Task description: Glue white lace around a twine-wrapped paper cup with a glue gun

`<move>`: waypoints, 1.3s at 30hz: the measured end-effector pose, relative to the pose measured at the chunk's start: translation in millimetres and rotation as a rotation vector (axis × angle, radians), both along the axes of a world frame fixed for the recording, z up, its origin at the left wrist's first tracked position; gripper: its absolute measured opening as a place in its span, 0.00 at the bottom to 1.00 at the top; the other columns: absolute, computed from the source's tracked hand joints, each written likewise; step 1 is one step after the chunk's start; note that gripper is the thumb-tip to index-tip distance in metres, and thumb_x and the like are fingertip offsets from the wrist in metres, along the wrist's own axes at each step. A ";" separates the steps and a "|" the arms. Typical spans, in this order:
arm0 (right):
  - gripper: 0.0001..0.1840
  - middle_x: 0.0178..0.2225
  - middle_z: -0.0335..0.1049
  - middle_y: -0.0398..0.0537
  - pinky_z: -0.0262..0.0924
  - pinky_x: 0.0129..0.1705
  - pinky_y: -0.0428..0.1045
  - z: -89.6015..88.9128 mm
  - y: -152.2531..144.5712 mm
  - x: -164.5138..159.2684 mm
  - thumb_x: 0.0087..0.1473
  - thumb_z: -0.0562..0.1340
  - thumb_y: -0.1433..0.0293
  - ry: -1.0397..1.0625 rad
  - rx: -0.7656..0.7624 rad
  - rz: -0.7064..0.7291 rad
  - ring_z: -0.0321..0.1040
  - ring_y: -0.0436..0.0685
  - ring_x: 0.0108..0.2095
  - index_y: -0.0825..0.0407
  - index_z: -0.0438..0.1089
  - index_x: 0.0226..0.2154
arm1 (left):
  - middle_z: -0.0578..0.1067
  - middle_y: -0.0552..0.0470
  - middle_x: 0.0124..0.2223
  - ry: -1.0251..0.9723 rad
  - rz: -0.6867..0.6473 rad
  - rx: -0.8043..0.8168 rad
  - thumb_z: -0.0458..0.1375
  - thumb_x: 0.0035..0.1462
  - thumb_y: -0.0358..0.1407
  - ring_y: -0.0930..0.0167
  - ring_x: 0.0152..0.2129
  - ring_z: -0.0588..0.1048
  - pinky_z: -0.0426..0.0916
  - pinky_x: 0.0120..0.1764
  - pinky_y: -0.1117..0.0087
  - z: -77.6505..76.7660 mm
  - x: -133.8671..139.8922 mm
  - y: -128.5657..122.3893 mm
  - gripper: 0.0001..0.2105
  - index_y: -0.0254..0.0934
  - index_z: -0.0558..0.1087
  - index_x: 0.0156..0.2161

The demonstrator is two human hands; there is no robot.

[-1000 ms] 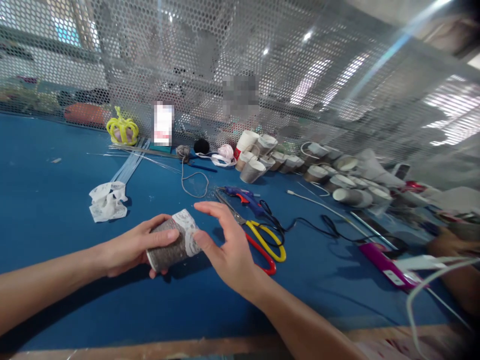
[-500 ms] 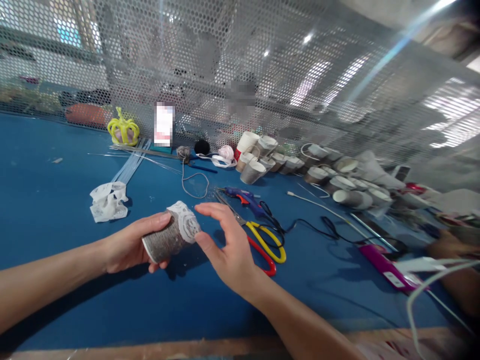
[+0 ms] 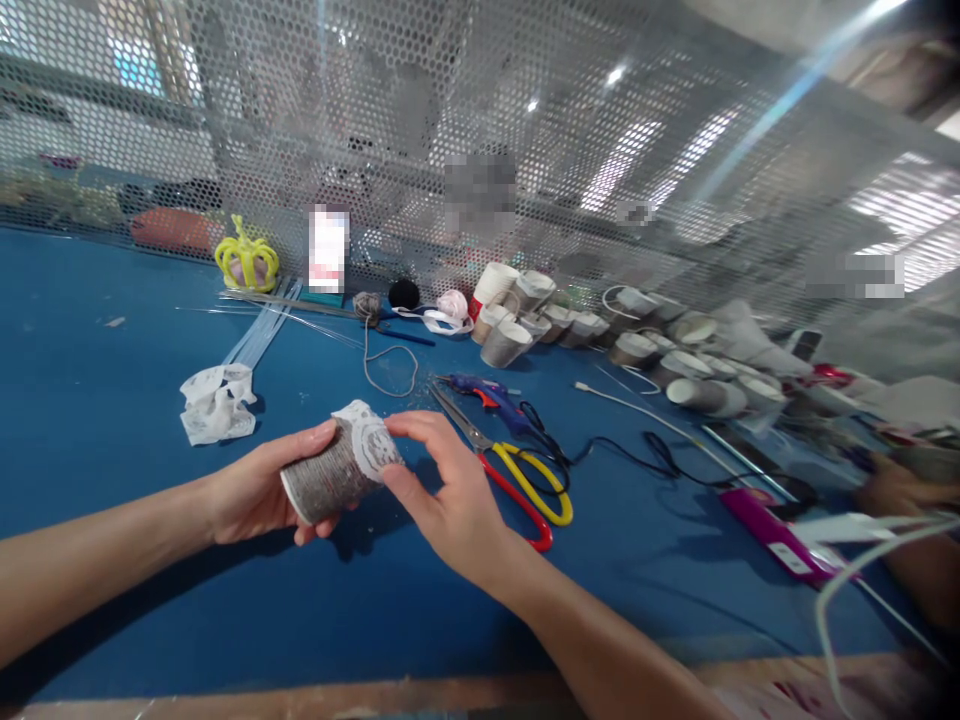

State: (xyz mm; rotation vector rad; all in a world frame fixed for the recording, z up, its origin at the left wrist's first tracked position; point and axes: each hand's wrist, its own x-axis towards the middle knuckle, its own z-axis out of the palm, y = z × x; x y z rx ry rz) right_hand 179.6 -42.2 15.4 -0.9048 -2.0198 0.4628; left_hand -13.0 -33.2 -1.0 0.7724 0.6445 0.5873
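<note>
Well — wrapped cup (image 3: 326, 472) held over blue tabletop (image 3: 247, 625), grey perforated panel (image 3: 300, 120) behind.

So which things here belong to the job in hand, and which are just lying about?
In the job:
grey cord-wrapped cup, held in the left hand
white lace band on it, with the right hand at its edge
perhaps also the scissors and glue gun, in neither hand

Seemingly just lying about:
yellow ornament
black ball
magenta object
</note>
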 end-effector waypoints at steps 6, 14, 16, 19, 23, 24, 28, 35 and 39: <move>0.10 0.39 0.68 0.50 0.61 0.42 0.51 3.9 0.5 2.1 0.56 0.55 0.65 0.017 -0.239 0.048 0.66 0.54 0.40 0.52 0.66 0.38 | 0.71 0.51 0.31 0.270 0.090 0.286 0.59 0.48 0.47 0.72 0.19 0.71 0.64 0.17 0.76 5.8 1.1 -4.3 0.28 0.37 0.57 0.51; 0.06 0.33 0.69 0.45 0.61 0.37 0.47 8.0 -2.1 -2.6 0.52 0.58 0.69 -0.047 -0.422 0.094 0.66 0.52 0.35 0.53 0.66 0.34 | 0.70 0.44 0.46 0.873 0.148 1.088 0.60 0.45 0.43 0.60 0.40 0.71 0.66 0.41 0.59 -3.4 -1.3 -5.6 0.33 0.38 0.52 0.55; 0.04 0.31 0.68 0.44 0.60 0.36 0.47 6.4 -2.0 -3.8 0.52 0.57 0.70 -0.049 -0.435 0.091 0.65 0.52 0.33 0.53 0.66 0.32 | 0.67 0.42 0.50 0.949 0.152 1.184 0.60 0.46 0.43 0.58 0.44 0.69 0.66 0.43 0.57 -7.8 -2.4 -5.6 0.33 0.39 0.50 0.56; 0.04 0.28 0.67 0.43 0.59 0.35 0.46 3.4 -1.8 -4.9 0.52 0.56 0.71 -0.030 -0.444 0.085 0.64 0.51 0.31 0.54 0.65 0.29 | 0.64 0.41 0.53 1.007 0.137 1.283 0.58 0.49 0.44 0.57 0.46 0.68 0.66 0.43 0.57 -11.0 -3.4 -6.0 0.33 0.41 0.48 0.57; 0.04 0.27 0.65 0.43 0.58 0.34 0.46 0.6 -2.4 -5.4 0.52 0.56 0.71 -0.021 -0.427 0.069 0.62 0.50 0.30 0.53 0.64 0.28 | 0.67 0.41 0.48 1.006 0.153 1.374 0.57 0.48 0.49 0.57 0.43 0.68 0.65 0.42 0.56 -7.0 -3.0 -6.0 0.33 0.37 0.52 0.55; 0.04 0.28 0.65 0.43 0.58 0.34 0.46 0.2 -2.6 -5.5 0.52 0.56 0.71 -0.030 -0.418 0.069 0.62 0.50 0.30 0.53 0.64 0.27 | 0.68 0.41 0.47 0.981 0.181 1.384 0.57 0.49 0.49 0.58 0.43 0.68 0.64 0.43 0.57 -4.9 -2.8 -5.8 0.31 0.36 0.55 0.54; 0.05 0.30 0.66 0.46 0.59 0.35 0.47 -2.5 -3.8 -6.5 0.52 0.55 0.72 -0.051 -0.351 0.078 0.63 0.51 0.31 0.53 0.63 0.26 | 0.69 0.46 0.40 0.893 0.269 1.294 0.51 0.55 0.43 0.65 0.39 0.68 0.65 0.41 0.63 2.9 -2.5 -5.0 0.16 0.36 0.62 0.45; 0.05 0.31 0.67 0.47 0.60 0.38 0.48 -7.0 -4.8 -7.8 0.52 0.55 0.74 -0.044 -0.245 0.121 0.63 0.52 0.34 0.52 0.63 0.26 | 0.69 0.50 0.37 0.790 0.406 1.224 0.54 0.55 0.37 0.69 0.36 0.69 0.64 0.40 0.66 1.3 -2.7 -4.5 0.06 0.37 0.64 0.36; 0.05 0.30 0.66 0.47 0.60 0.37 0.48 -7.9 -5.1 -8.4 0.51 0.56 0.75 -0.032 -0.215 0.140 0.63 0.52 0.33 0.52 0.62 0.26 | 0.68 0.51 0.38 0.702 0.424 1.266 0.53 0.56 0.32 0.71 0.36 0.69 0.65 0.41 0.68 1.1 -2.2 -5.7 0.01 0.37 0.65 0.34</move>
